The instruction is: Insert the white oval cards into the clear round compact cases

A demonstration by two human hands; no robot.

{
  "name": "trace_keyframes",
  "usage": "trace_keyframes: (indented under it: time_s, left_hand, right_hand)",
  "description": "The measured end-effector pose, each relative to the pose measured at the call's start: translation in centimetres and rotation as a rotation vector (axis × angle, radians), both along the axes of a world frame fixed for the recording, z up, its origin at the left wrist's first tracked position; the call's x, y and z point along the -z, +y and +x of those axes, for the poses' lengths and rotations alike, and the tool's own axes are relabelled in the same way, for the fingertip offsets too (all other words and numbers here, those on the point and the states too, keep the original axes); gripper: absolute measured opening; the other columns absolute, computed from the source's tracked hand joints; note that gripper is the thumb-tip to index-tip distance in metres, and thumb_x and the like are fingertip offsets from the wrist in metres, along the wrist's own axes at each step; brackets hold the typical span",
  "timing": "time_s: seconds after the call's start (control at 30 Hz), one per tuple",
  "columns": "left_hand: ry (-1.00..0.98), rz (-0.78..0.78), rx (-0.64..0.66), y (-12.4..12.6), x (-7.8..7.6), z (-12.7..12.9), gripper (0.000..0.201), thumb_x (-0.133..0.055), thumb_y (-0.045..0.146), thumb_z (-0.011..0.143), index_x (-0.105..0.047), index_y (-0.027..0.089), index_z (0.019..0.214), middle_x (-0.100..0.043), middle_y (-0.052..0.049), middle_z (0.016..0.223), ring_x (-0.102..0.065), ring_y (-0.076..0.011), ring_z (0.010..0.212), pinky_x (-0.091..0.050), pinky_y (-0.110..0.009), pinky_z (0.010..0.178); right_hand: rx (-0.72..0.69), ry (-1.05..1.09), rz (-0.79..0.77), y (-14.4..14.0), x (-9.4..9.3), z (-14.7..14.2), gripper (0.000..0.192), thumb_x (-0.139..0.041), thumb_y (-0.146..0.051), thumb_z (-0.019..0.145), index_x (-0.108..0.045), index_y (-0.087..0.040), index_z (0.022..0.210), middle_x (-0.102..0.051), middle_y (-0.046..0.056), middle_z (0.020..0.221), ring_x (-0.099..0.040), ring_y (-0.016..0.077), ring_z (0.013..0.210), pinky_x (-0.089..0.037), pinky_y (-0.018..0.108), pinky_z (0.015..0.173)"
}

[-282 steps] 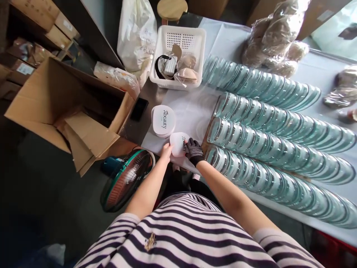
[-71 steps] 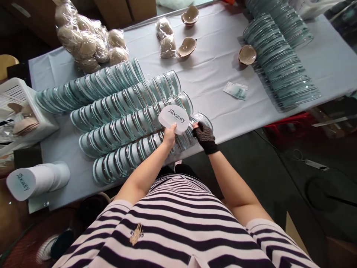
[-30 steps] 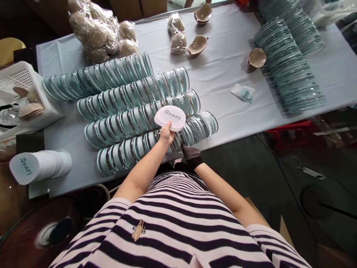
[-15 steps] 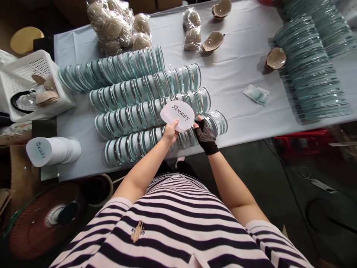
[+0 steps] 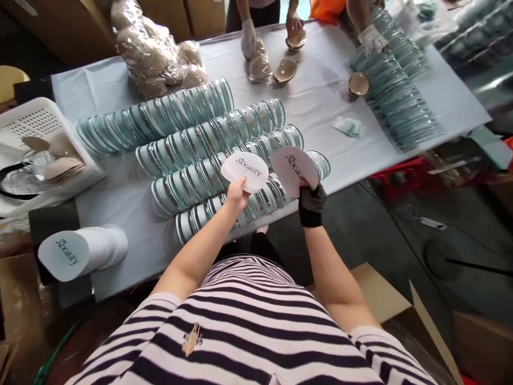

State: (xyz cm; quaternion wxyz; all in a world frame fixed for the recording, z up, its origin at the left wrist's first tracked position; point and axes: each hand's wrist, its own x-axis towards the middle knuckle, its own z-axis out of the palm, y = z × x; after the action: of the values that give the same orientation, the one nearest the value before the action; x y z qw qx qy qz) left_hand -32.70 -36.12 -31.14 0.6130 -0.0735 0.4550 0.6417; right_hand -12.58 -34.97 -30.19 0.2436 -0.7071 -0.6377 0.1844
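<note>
Right hand (image 5: 313, 204) has come away from the stack (image 5: 245, 172), gripping one card (image 5: 292, 170).
Left hand (image 5: 237, 194) clamps the stack; on both, lettering (image 5: 249, 167) slants down rightward, long axes unclear, ahead of the hands over glassware (image 5: 200, 177).

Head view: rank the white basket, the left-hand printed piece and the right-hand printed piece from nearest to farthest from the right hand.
1. Right-hand printed piece: in the right hand's grip.
2. Left-hand printed piece: held up to its left, in the left hand.
3. White basket: far left of the view.
</note>
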Motion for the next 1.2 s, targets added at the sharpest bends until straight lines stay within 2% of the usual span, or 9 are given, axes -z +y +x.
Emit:
trace_keyframes:
  time_s: [0.07, 0.13, 0.2, 0.27, 0.5, 0.73, 0.9, 1.1, 1.2]
  left_hand:
    - [-0.062, 0.024, -0.010, 1.0, 0.0, 0.1, 0.046, -0.059, 0.011, 0.089, -0.058, 0.023, 0.134, -0.070, -0.007, 0.125, -0.067, -0.0224, 0.114, -0.055, -0.039, 0.099]
    - [-0.102, 0.014, 0.006, 2.0, 0.4, 0.8, 0.044, -0.056, 0.011, 0.092, -0.058, 0.023, 0.134, -0.067, -0.008, 0.130, -0.063, -0.0226, 0.120, -0.052, -0.040, 0.102]
    - [-0.113, -0.040, 0.015, 2.5, 1.1, 1.5, 0.041, -0.054, 0.010, 0.093, -0.060, 0.021, 0.132, -0.065, -0.008, 0.133, -0.062, -0.0219, 0.123, -0.050, -0.039, 0.105]
    - [-0.109, -0.099, 0.011, 2.7, 1.8, 2.0, 0.041, -0.055, 0.009, 0.092, -0.061, 0.020, 0.131, -0.063, -0.009, 0.135, -0.061, -0.0212, 0.123, -0.050, -0.036, 0.105]
    - [-0.083, -0.122, -0.001, 2.5, 3.0, 1.9, 0.037, -0.054, 0.008, 0.092, -0.062, 0.017, 0.127, -0.063, -0.009, 0.136, -0.058, -0.0215, 0.127, -0.049, -0.036, 0.106]
    - [-0.059, -0.130, -0.011, 2.3, 3.2, 2.2, 0.039, -0.058, 0.008, 0.089, -0.063, 0.018, 0.127, -0.067, -0.010, 0.129, -0.063, -0.0217, 0.120, -0.052, -0.036, 0.102]
    - [-0.074, -0.130, -0.009, 2.1, 3.7, 2.2, 0.041, -0.060, 0.009, 0.088, -0.063, 0.018, 0.128, -0.070, -0.010, 0.124, -0.065, -0.0221, 0.118, -0.053, -0.037, 0.100]
    - [-0.082, -0.115, -0.015, 2.0, 4.1, 2.2, 0.039, -0.059, 0.008, 0.088, -0.064, 0.017, 0.126, -0.069, -0.011, 0.125, -0.064, -0.0230, 0.118, -0.054, -0.036, 0.099]
    - [-0.091, -0.115, -0.015, 1.9, 4.1, 2.2, 0.041, -0.059, 0.009, 0.088, -0.063, 0.018, 0.128, -0.070, -0.011, 0.124, -0.065, -0.0227, 0.117, -0.054, -0.036, 0.099]
  right_hand:
    - [0.033, -0.131, -0.016, -3.5, -0.2, 2.8, 0.052, -0.038, -0.048, 0.093, -0.068, -0.011, 0.115, -0.072, 0.017, 0.104, -0.066, 0.0266, 0.095, -0.051, 0.035, 0.082]
    - [-0.054, -0.249, -0.125, -7.1, 0.1, 4.4, 0.048, -0.040, -0.047, 0.093, -0.072, -0.014, 0.107, -0.073, 0.015, 0.098, -0.067, 0.0259, 0.092, -0.049, 0.032, 0.081]
    - [-0.181, -0.332, -0.223, -9.4, 0.7, 4.5, 0.046, -0.037, -0.042, 0.095, -0.073, -0.017, 0.108, -0.074, 0.013, 0.100, -0.067, 0.0241, 0.093, -0.046, 0.029, 0.081]
    - [-0.246, -0.399, -0.263, -10.0, 1.0, 4.0, 0.046, -0.034, -0.037, 0.097, -0.072, -0.018, 0.112, -0.074, 0.012, 0.104, -0.066, 0.0230, 0.095, -0.044, 0.027, 0.081]
    - [-0.369, -0.503, -0.271, -7.7, -0.4, 3.7, 0.041, -0.034, -0.032, 0.097, -0.070, -0.017, 0.111, -0.073, 0.012, 0.106, -0.066, 0.0224, 0.098, -0.041, 0.027, 0.080]
    - [-0.379, -0.576, -0.595, -3.3, 0.5, -1.3, 0.042, -0.035, -0.042, 0.099, -0.054, -0.016, 0.127, -0.073, 0.014, 0.101, -0.069, 0.0251, 0.093, -0.043, 0.031, 0.073]
    - [-0.417, -0.616, -0.629, -2.1, 0.1, -1.9, 0.035, -0.030, -0.034, 0.100, -0.052, -0.019, 0.123, -0.072, 0.012, 0.097, -0.070, 0.0239, 0.086, -0.045, 0.031, 0.071]
    - [-0.435, -0.572, -0.568, -2.2, 2.7, -1.7, 0.037, -0.030, -0.035, 0.102, -0.058, -0.021, 0.120, -0.071, 0.012, 0.104, -0.068, 0.0210, 0.088, -0.044, 0.028, 0.072]
    - [-0.465, -0.496, -0.625, -2.1, 4.2, -2.1, 0.033, -0.036, -0.027, 0.099, -0.063, -0.019, 0.115, -0.071, 0.015, 0.107, -0.067, 0.0231, 0.093, -0.046, 0.032, 0.078]
